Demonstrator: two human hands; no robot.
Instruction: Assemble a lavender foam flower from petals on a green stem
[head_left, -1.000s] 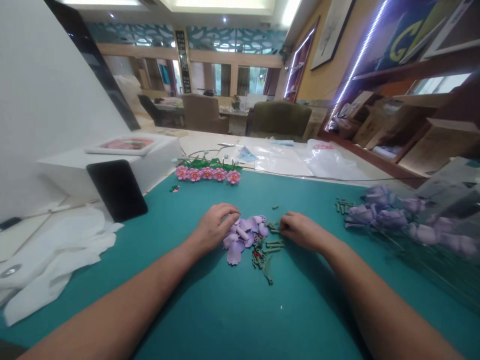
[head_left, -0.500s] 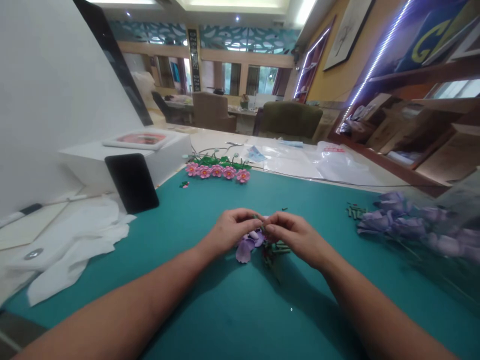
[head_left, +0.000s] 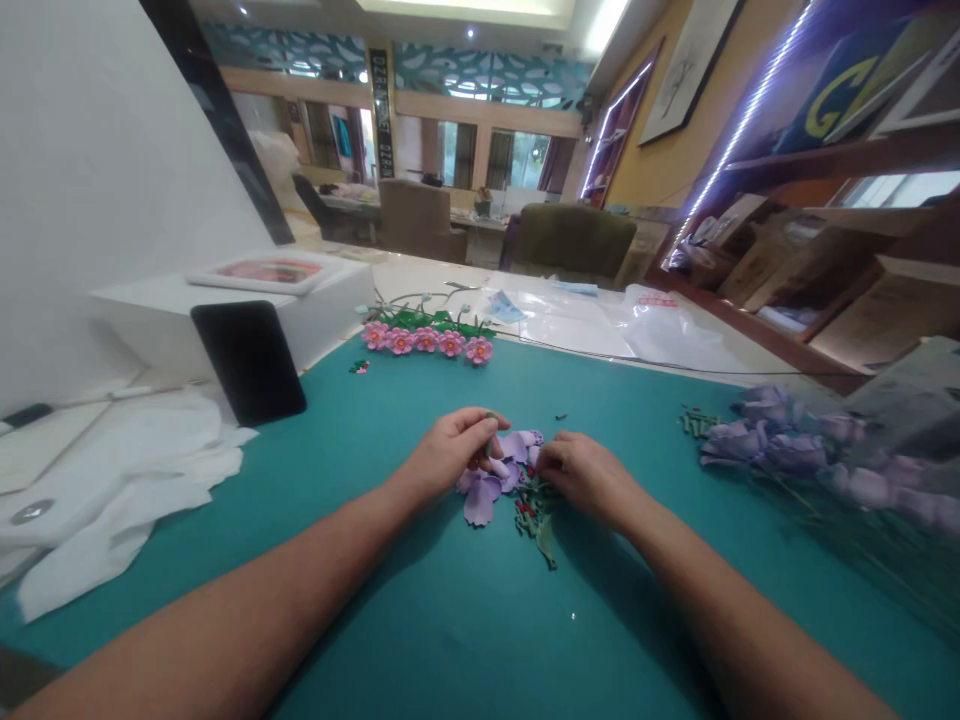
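A heap of loose purple petals [head_left: 495,470] lies mid-table on the teal mat [head_left: 420,620], with small green stem pieces and red bits [head_left: 534,505] beside it. My left hand [head_left: 450,450] rests over the left of the heap, fingers curled in a pinch on a small greenish piece I cannot name. My right hand [head_left: 581,472] sits on the right of the heap, fingers closed down among the green pieces; what they hold is hidden.
A row of pink flowers [head_left: 427,341] lies at the mat's far edge. Purple finished flowers [head_left: 795,445] lie at the right, green stem bits [head_left: 694,422] near them. A black tablet [head_left: 249,360] leans on a white box [head_left: 225,305]; white cloth [head_left: 112,500] at left, plastic bags [head_left: 615,320] behind.
Half a second ago both hands were pinched together above the petals. They have since come apart and dropped onto the heap, left hand still pinching a small piece.
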